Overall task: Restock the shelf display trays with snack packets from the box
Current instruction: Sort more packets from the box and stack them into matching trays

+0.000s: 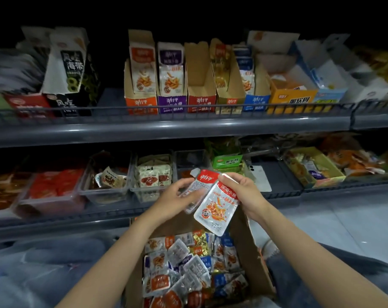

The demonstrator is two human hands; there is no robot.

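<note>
Between my knees stands an open cardboard box (253,258) heaped with several mixed snack packets (188,263). Above it, my left hand (177,196) holds a small stack of silver packets with red tops (207,177), and my right hand (241,192) grips one red-and-white fish snack packet (215,210) by its upper edge, overlapping the stack. On the upper shelf stands a row of cardboard display trays: orange (140,103), purple (172,103), red (201,101) which looks empty, gold (229,103) and blue (256,103).
A dark wire rail (166,107) runs along the upper shelf's front. The lower shelf carries clear plastic bins (104,192) of packets, a green box (227,162), a white phone (258,174) and a yellow tray (315,165). My jeans-clad legs flank the box.
</note>
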